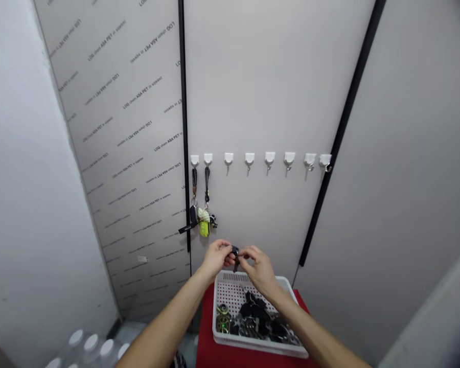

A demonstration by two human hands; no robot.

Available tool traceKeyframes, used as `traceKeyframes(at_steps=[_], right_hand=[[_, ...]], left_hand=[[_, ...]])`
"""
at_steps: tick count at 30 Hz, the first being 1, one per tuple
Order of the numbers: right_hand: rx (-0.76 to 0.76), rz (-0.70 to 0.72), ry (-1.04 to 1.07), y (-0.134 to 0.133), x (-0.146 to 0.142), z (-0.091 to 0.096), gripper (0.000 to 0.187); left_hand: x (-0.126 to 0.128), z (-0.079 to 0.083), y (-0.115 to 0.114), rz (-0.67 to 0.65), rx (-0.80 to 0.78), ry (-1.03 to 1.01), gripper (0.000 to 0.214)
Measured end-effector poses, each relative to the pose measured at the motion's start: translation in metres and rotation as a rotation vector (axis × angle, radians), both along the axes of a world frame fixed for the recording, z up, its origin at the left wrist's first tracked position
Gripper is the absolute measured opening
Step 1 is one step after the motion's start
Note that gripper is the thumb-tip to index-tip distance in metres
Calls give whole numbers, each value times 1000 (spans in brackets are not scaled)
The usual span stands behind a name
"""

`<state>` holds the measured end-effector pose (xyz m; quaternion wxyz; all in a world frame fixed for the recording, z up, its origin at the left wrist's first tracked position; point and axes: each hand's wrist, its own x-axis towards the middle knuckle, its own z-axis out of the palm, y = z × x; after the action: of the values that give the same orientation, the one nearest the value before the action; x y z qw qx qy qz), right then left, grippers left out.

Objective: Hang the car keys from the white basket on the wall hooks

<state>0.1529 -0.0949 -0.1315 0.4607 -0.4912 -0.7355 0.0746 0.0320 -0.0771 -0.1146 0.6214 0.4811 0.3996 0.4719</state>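
My left hand [217, 257] pinches a small black key [235, 250] above the far rim of a white plastic basket [249, 343]. On its other side, the fingers of my right hand [259, 267] close on the same bunch, and a dark piece dangles below them. Inside the basket lies a heap of black and metal keys and key rings [255, 314], with brass-coloured round pieces [223, 323] at the left. Two key sets hang on the wall: one with a black strap and fob [193, 212], another with a yellow-green fob [204, 228].
A row of several white adhesive hooks [249, 159] runs across the grey panel. Black strips [341, 133] border that panel. The basket rests on a red surface [210, 352]. Capped clear bottles [92, 345] stand at lower left.
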Motion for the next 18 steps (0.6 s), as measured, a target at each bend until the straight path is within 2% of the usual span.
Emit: traceKeyframes(at_steps=[7, 18], right_hand=[[-48, -13, -30, 3, -4, 6, 12], [-6, 8, -17, 5, -10, 13, 12]], left_hand=[[-4, 4, 0, -10, 15, 2, 10], [-9, 12, -3, -66, 15, 22, 14]])
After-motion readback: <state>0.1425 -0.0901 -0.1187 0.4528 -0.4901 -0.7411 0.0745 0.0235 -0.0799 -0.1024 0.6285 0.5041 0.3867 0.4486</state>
